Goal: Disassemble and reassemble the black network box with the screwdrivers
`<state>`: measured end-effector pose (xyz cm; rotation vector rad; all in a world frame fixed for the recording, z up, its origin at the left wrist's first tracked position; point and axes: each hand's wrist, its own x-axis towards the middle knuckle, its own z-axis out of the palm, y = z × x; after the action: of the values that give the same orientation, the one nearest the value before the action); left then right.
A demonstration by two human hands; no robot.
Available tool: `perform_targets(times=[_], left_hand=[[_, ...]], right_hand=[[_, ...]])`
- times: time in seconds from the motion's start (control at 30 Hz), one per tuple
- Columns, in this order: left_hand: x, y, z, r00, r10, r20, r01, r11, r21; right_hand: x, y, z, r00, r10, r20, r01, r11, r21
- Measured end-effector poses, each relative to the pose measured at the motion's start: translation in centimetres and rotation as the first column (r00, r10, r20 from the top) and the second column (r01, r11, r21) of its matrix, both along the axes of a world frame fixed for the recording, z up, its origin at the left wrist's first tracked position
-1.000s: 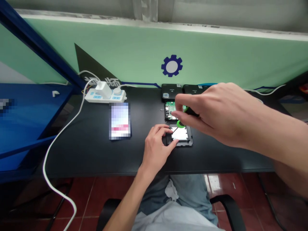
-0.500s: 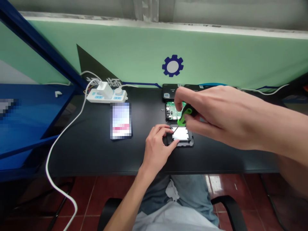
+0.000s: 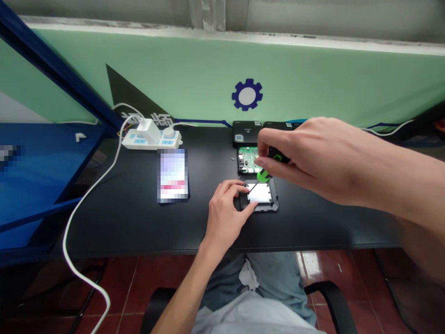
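Note:
My right hand (image 3: 302, 153) is closed round the black and green handle of a screwdriver (image 3: 263, 176). The thin shaft slants down to the left edge of a white plate (image 3: 260, 193) set in a black plastic cover (image 3: 274, 207). The tip is close to the fingers of my left hand (image 3: 225, 202), so its exact contact is hard to see. My left hand grips the cover from the left, index finger on the far side and thumb on the near side. Just beyond lies an open black case with a green circuit board (image 3: 247, 158), partly hidden by my right hand.
Small screws (image 3: 233, 159) lie left of the circuit board. Black boxes (image 3: 246, 132) stand against the green partition (image 3: 174, 69). On the left are a blurred phone-like device (image 3: 173, 176) and a white power strip (image 3: 151, 140), whose cable (image 3: 74, 208) hangs over the table edge.
My right hand's fingers have shifted on the screwdriver, and its handle has turned. My left hand keeps its hold on the cover. The whole view has moved slightly.

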<state>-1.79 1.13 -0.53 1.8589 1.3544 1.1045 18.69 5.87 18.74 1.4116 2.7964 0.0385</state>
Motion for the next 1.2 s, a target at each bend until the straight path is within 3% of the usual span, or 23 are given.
perform_targets(times=[0.17,0.23,0.43,0.6,0.73,0.9,1.07,1.2], left_hand=[[-0.04,-0.03,0.14,1.000,-0.006,-0.003,0.006,1.000,-0.016],[-0.06,-0.02,0.17,1.000,-0.005,-0.005,0.005,1.000,-0.015],[-0.06,0.00,0.21,1.000,-0.002,-0.012,0.002,1.000,-0.013],[-0.01,-0.01,0.23,1.000,-0.002,-0.013,0.002,1.000,-0.010],[0.02,0.01,0.17,1.000,-0.001,-0.004,0.001,1.000,-0.011],[0.04,0.01,0.18,1.000,-0.005,-0.004,0.005,1.000,-0.012],[0.03,0.02,0.19,1.000,-0.004,-0.001,0.004,1.000,-0.019],[0.00,0.03,0.24,1.000,0.006,-0.026,-0.007,1.000,-0.021]], right_hand=[[0.18,-0.27,0.33,0.985,0.071,-0.156,-0.090,0.988,-0.124],[0.22,-0.36,0.48,0.985,0.089,-0.149,-0.112,0.982,-0.155],[-0.09,-0.35,0.24,1.000,-0.009,-0.024,0.009,1.000,0.015],[-0.17,-0.39,0.19,0.991,0.083,-0.103,-0.091,0.993,-0.076],[-0.39,-0.34,0.18,1.000,0.007,-0.010,-0.007,1.000,-0.003],[-0.28,-0.49,0.42,0.986,0.096,-0.138,-0.113,0.987,-0.118],[-0.61,-0.27,0.41,0.999,-0.036,-0.026,0.036,0.999,-0.027],[-0.52,-0.28,0.42,0.992,0.029,-0.126,-0.041,0.995,-0.096]])
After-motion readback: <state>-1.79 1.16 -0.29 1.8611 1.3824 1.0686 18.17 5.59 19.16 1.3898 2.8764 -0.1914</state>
